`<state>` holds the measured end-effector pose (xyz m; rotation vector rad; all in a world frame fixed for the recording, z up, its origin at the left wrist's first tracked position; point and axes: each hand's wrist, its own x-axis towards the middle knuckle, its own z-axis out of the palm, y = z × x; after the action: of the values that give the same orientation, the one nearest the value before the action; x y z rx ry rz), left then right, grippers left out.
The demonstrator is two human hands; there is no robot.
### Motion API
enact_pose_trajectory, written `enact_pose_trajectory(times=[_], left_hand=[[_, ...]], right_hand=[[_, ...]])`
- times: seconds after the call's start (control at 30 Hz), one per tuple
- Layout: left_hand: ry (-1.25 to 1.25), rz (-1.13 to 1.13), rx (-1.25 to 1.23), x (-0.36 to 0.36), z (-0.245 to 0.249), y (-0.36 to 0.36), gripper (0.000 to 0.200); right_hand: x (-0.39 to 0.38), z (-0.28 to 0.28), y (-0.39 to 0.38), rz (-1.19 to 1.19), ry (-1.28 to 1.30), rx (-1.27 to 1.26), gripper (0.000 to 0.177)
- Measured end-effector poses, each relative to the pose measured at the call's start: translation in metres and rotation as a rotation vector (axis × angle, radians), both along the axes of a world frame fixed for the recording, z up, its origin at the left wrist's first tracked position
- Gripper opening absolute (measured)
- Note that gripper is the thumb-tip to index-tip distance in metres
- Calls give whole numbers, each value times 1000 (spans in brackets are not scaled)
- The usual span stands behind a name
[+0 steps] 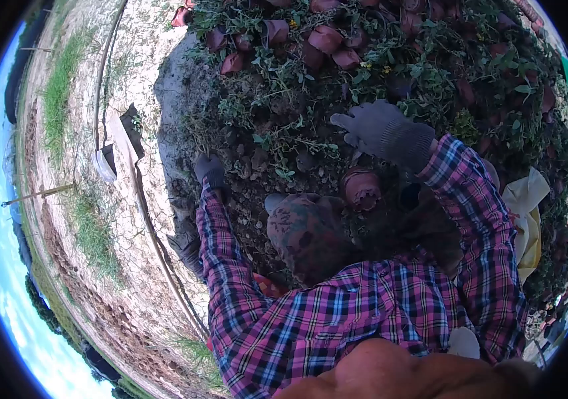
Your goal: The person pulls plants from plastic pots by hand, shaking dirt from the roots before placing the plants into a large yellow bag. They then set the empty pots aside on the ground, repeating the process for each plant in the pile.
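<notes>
My left hand (210, 170), in a dark grey glove, is low over the soil (250, 189) near the edge of a grey sheet. Its fingers look curled in, and what they hold, if anything, is hidden. My right hand (380, 130), also gloved, hovers over low weeds (290, 143), its fingers stretched toward the left and apart. Nothing shows in it. Just below it, close to my camouflage-clad knee (310, 229), is a reddish-brown plant pot or grow bag (361, 189).
Several reddish-brown pots or bags (327, 40) lie among green plants at the top. On pale ground at left rest a shovel (123, 136) and another long-handled tool (104, 163). A pale yellow sack (526, 206) is beside my right arm.
</notes>
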<state>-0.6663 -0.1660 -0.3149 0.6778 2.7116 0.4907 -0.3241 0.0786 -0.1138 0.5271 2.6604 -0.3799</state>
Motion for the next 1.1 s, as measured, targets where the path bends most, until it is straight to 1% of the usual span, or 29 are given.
enact_pose_trajectory(times=[0.03,0.07,0.1,0.13,0.17,0.2,0.27,0.37,0.4,0.47,0.53,0.6,0.67,0.7,0.73,0.77,0.8,0.9,0.97,1.03,1.1], left_hand=[[-33,30,152,15,-10,7,26],[-123,88,288,24,-13,14,26],[-405,244,439,17,-4,23,27],[-649,445,580,10,5,32,28],[-705,456,601,9,16,36,29],[-760,469,621,8,27,39,30],[-450,181,450,13,43,43,30],[19,-285,219,15,67,71,31],[205,-470,-213,41,69,81,31],[20,-637,-288,80,42,100,39],[97,-737,-355,120,27,115,51],[279,-769,-416,138,3,124,59],[403,-751,-399,154,-8,128,60],[289,-758,-276,146,-24,127,55],[177,-759,-153,126,-53,125,51],[68,-752,-29,111,-67,125,47],[-172,-418,83,107,-57,129,30],[-495,-15,289,77,-21,118,25],[-536,-46,706,71,15,112,16],[-719,148,917,52,39,110,14],[-843,-41,787,46,96,106,17]], right_hand=[[7,-1,-9,-13,-7,0,41],[3,-2,-6,-55,-110,-60,40],[0,1,-2,-38,-140,-43,39],[-3,1,-1,-32,-166,-27,37],[-3,-1,-1,-30,-195,-24,36],[-1,-3,-3,-34,-125,-35,37],[2,-3,-4,-44,13,-55,39],[-5,1,-4,-49,-110,-47,39],[-6,4,-4,-40,-108,-51,39],[-7,6,-6,-35,-105,-68,40],[-4,1,-8,-41,-137,-118,40],[-3,0,-3,-45,-146,-105,39],[1,-6,-3,-44,-144,-69,35],[1,-5,-4,-66,-173,-86,37],[0,-3,-2,-86,-201,-101,38],[-1,-1,-1,-103,-225,-113,39],[-1,-1,0,-104,-214,-109,39],[4,-2,1,-94,-199,-112,39],[3,0,1,-87,-209,-114,40],[2,-1,1,-73,-218,-109,40],[0,-1,0,-58,-218,-96,40]])
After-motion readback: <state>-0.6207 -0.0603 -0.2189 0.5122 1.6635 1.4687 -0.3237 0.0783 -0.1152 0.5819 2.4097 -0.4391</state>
